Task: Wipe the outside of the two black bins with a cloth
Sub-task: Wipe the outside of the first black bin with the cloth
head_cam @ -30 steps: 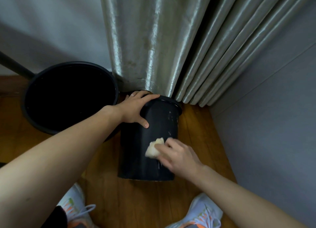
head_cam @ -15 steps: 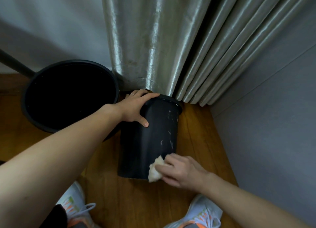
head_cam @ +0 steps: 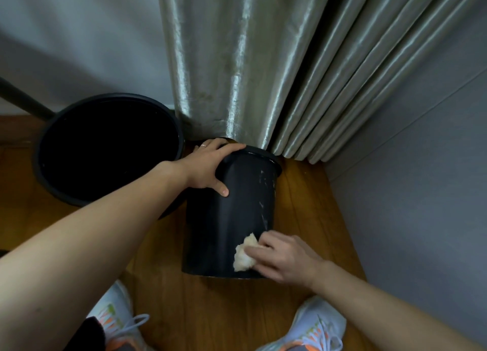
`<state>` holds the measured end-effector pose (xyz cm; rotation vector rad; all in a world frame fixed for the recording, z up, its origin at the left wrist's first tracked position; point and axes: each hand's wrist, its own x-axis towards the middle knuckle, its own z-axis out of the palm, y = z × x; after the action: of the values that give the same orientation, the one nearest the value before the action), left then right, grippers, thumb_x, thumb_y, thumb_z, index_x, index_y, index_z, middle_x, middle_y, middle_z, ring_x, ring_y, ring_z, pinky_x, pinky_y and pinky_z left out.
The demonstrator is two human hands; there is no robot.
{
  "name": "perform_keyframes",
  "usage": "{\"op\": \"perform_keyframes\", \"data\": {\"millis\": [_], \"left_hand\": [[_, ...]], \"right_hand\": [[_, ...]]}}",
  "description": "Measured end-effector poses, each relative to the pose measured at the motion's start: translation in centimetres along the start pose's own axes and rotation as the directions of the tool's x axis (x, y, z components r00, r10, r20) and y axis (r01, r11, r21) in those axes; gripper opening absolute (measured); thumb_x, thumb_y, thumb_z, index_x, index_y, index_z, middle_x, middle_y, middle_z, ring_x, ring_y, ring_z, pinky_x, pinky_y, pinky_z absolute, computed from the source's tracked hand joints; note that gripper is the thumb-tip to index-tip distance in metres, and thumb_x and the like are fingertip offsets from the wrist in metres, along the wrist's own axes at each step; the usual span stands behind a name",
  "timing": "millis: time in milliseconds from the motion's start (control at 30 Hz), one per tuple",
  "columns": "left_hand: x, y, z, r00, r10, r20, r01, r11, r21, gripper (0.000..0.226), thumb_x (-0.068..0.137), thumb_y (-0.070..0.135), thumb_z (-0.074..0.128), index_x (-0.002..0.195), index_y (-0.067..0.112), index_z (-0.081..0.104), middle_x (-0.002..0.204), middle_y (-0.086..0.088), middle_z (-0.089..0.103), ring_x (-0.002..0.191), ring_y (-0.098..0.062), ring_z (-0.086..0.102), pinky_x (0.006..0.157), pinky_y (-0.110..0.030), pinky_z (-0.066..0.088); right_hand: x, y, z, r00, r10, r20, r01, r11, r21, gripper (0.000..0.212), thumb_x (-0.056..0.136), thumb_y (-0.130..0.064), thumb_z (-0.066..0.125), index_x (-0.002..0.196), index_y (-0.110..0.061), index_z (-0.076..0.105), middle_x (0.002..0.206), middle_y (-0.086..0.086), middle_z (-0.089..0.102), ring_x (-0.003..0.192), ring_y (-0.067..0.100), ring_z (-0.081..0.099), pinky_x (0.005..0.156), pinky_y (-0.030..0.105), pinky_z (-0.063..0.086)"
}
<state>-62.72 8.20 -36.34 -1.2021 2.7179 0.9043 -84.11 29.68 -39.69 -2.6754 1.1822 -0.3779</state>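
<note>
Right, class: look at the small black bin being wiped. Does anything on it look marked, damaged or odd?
Yes. The small black bin has pale streaks and scuffs down its right side, above the cloth that the right hand presses low on it. Whether they are dirt or scratches cannot be told.

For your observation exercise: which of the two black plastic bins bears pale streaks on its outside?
The smaller black plastic bin, gripped by the left hand; the larger black plastic bin shows none.
</note>
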Motion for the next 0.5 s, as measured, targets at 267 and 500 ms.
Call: {"op": "perform_keyframes", "data": {"millis": [267, 500], "left_hand": [[-0.4, 0.1, -0.4, 1.000, -0.018, 0.013, 0.019, 1.000, -0.024, 0.122, 0.058, 0.039, 0.091, 0.150, 0.045, 0.011, 0.154, -0.005, 0.019, 0.143, -0.032, 0.013, 0.117, -0.051, 0.018], [-0.4, 0.1, -0.6, 1.000, -0.019, 0.024, 0.019, 0.999, -0.032, 0.121, 0.058, 0.037, 0.091, 0.150, 0.044, 0.012, 0.153, -0.004, 0.019, 0.143, -0.031, 0.015, 0.117, -0.051, 0.018]], "right_hand": [[2.2, 1.2, -0.6, 0.953, 0.259, -0.158, -0.261, 0.965, 0.006, 0.026, 0.093, -0.034, 0.057, 0.115, -0.019, 0.061, 0.092, 0.000, 0.052, 0.079, 0.012, 0.052, 0.054, 0.027, 0.051], [0.0, -0.8, 0.3, 0.996, -0.057, 0.061, 0.059, 0.998, -0.028, 0.023, 0.093, -0.031, 0.060, 0.113, -0.020, 0.061, 0.089, 0.000, 0.053, 0.075, 0.011, 0.049, 0.048, 0.024, 0.045]]}}
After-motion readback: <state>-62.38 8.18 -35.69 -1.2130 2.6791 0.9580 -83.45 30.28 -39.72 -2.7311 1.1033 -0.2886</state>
